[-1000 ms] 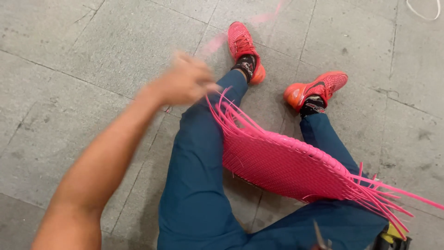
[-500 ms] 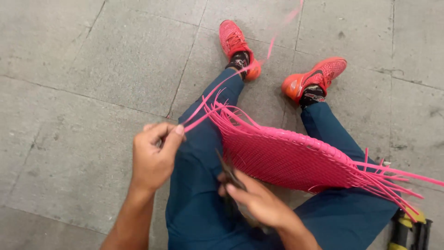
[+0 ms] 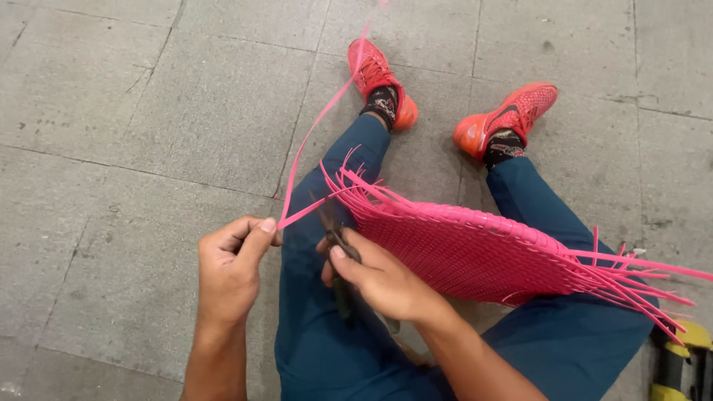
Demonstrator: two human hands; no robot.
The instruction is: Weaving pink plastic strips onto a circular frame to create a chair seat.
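The left hand (image 3: 230,271) pinches a long, thin pink plastic strip (image 3: 316,134) between thumb and forefinger, its grip closed on the strip just where the strip bends; from there one part runs up and away over the floor, and the other runs across to the woven panel. The right hand (image 3: 379,278) is wrapped around a pair of dark metal scissors (image 3: 336,249), the grip closed on the handles, with the blades pointing up toward the taut strip close to the panel's fringed edge. Whether the blades touch the strip cannot be told. The flat pink woven plastic panel (image 3: 475,252) lies across the person's lap, resting on legs in dark blue trousers (image 3: 319,349), with loose strip ends fanning out at both sides. Two orange-red sports shoes (image 3: 512,115) rest on the grey paved stone floor (image 3: 148,111). A yellow and black object (image 3: 679,360) sits at the lower right edge.
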